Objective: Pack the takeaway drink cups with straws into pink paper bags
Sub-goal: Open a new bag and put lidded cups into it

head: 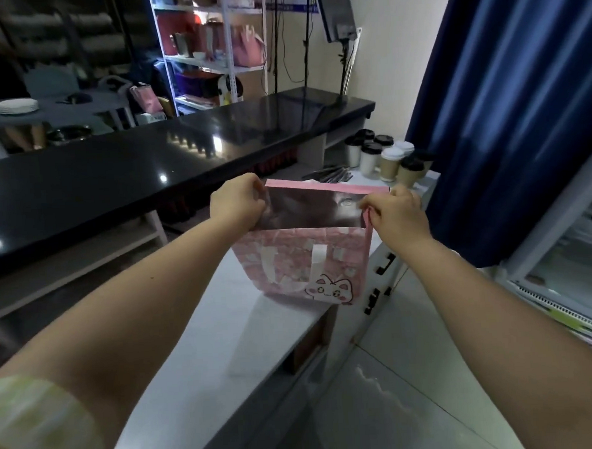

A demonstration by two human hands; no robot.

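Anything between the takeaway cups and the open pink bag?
Nothing tall visible. The takeaway cups stand behind the pink paper bag on the same white counter; only dark straws lie flat between them. The left hand and right hand both pinch the bag's rim, holding it open.

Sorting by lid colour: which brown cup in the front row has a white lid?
The middle brown cup, standing between a black-lidded white cup and a black-lidded brown cup.
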